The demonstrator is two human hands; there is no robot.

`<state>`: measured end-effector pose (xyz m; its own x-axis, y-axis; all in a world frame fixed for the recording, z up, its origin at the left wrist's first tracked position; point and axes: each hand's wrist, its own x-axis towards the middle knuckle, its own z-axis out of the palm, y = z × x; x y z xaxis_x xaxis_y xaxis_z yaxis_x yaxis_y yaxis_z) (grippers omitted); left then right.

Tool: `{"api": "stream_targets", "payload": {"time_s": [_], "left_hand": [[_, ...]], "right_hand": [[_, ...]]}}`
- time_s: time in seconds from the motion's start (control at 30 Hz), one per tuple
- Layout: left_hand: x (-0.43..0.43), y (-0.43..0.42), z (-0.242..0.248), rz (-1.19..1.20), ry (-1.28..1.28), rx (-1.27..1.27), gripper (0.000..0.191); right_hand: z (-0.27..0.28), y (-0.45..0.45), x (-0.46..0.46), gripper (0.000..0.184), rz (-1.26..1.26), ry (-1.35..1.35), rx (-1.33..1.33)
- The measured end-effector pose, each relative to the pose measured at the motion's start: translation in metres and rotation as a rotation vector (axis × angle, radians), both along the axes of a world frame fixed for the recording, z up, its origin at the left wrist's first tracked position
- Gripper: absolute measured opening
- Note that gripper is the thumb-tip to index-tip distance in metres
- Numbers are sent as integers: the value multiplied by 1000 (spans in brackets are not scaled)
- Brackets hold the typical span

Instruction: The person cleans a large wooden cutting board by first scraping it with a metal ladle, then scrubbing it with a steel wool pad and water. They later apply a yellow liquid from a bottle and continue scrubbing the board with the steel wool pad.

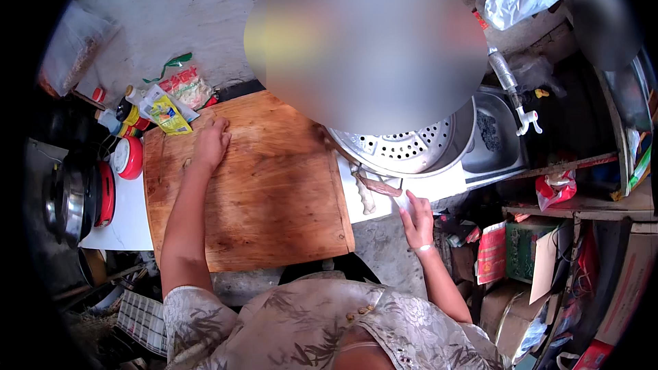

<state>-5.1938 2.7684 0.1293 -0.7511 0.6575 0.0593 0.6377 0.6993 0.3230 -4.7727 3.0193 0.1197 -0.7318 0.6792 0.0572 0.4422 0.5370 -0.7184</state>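
Observation:
My left hand [212, 143] rests on the far left part of a large wooden board [272, 180], its fingers bent. A yellow-and-white pouch [172, 115] lies just beyond it, over the board's corner. My right hand [419, 221] is at the near edge of the white counter [442, 184], beside the brown grip [379, 186] of a metal steamer pot [406, 169]. Something white shows between its thumb and fingers; whether it is held is unclear. The pot contains a perforated steamer tray [406, 146]. A pale-handled tool [365, 198] lies left of the grip.
Bottles [134, 113] and a red jar [128, 158] with a white lid stand left of the board. A bag of food [186, 87] leans on the wall. Right of the pot are a steel sink [496, 136] and a tap [527, 121]. Cardboard boxes [516, 313] fill the right shelves.

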Motion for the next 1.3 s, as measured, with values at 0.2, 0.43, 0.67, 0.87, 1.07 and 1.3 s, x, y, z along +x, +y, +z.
{"api": "stream_targets", "payload": {"time_s": [0.2,0.43,0.67,0.87,1.07,1.3], "left_hand": [[97,54,28,251,-1044,692,17],[256,121,2,479,-1784,832,21],[271,177,-22,471,-1950,826,22],[268,166,-10,345,-1835,757,19],[245,117,26,202,-1498,685,35],[92,-14,14,432,-472,793,42]], "right_hand": [[-15,16,-25,38,66,-94,430],[39,-34,-46,33,161,231,-172],[-7,-5,-44,35,71,249,16],[-25,0,-54,40,75,162,135],[-16,-9,-47,40,60,180,181],[7,-46,-28,31,79,180,91]]}}
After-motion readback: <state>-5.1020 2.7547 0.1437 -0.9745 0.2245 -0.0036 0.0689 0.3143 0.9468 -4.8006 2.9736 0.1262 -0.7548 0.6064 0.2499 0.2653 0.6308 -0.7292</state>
